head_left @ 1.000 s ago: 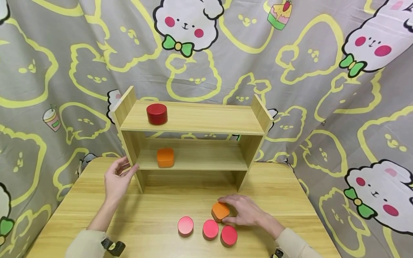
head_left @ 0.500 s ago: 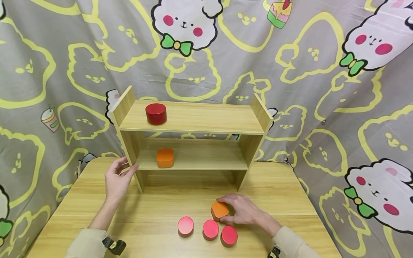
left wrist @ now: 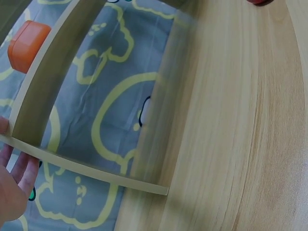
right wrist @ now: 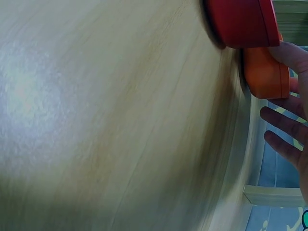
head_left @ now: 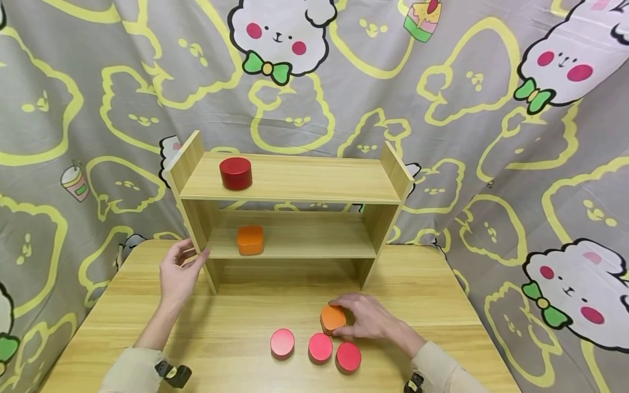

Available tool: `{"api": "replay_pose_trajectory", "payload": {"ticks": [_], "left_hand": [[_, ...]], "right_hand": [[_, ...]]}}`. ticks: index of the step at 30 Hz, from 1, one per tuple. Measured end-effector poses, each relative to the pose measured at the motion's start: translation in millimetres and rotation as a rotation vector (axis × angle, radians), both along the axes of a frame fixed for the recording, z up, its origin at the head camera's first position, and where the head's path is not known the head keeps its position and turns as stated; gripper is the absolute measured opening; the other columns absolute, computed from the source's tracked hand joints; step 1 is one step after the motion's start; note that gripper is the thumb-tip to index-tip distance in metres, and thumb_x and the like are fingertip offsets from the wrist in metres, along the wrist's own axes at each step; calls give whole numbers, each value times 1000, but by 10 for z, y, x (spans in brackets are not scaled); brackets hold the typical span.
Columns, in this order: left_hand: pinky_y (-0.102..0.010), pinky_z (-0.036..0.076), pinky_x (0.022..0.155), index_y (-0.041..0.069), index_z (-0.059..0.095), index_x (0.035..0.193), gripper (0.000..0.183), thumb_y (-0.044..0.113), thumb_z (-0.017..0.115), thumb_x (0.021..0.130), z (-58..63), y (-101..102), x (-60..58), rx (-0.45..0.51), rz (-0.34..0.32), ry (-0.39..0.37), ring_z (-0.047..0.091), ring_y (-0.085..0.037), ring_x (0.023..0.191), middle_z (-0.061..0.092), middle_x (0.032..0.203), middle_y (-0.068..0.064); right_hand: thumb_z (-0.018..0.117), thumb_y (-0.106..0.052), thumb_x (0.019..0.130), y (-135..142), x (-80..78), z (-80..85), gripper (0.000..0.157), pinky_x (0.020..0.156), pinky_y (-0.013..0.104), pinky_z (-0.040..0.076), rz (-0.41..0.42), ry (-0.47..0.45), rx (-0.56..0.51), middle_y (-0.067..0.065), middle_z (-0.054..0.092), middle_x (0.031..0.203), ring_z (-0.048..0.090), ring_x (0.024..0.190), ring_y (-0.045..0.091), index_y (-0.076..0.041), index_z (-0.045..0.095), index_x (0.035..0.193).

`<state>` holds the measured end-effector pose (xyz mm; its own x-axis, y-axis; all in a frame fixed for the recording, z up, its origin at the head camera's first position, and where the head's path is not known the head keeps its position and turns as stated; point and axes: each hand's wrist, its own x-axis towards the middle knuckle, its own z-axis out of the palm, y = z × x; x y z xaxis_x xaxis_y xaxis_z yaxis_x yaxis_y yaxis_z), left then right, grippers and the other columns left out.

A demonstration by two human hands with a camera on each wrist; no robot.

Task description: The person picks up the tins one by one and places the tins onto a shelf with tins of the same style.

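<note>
My left hand [head_left: 178,273] holds the left side panel of a small wooden shelf [head_left: 304,177], thumb at the front edge and fingers behind it. In the left wrist view, the fingers [left wrist: 30,175] show beyond that panel. My right hand [head_left: 368,317] grips a rounded-square orange tin [head_left: 333,320] on the table, thumb on the near side and fingers on the far side. The right wrist view shows this orange tin [right wrist: 264,77] with a red tin [right wrist: 243,21] overlapping it. Several round red tins stand close by: one red tin [head_left: 320,348] is just in front of the orange one.
On the top board stands a dark red round tin [head_left: 236,173], left of centre. Another orange tin [head_left: 250,240] sits on the middle board. A patterned curtain [head_left: 457,136] hangs behind and beside the wooden table [head_left: 236,360].
My right hand and the orange tin have shifted very slightly left and toward the shelf. The left hand stays on the side panel.
</note>
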<state>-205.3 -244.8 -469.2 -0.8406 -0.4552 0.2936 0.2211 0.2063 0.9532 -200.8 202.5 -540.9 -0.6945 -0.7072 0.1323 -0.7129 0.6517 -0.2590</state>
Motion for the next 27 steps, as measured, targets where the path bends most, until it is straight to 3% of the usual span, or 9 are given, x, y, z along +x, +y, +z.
{"api": "replay_pose_trajectory", "payload": {"ticks": [17, 27], "left_hand": [[-4, 56, 79, -4, 64, 127, 35, -1, 75, 94, 14, -4, 2, 10, -32, -32, 64, 6, 93, 64, 102, 24], [-4, 55, 79, -2, 63, 128, 36, 2, 76, 95, 21, -5, 9, 13, -33, -41, 62, 5, 94, 62, 101, 22]], "right_hand": [[78, -62, 88, -83, -4, 118, 64, 100, 43, 63, -43, 36, -74, -3, 74, 133, 71, 124, 19, -21, 70, 136], [82, -58, 87, -198, -24, 307, 59, 92, 35, 64, 8, 124, -148, -5, 76, 125, 72, 114, 14, -19, 72, 130]]}}
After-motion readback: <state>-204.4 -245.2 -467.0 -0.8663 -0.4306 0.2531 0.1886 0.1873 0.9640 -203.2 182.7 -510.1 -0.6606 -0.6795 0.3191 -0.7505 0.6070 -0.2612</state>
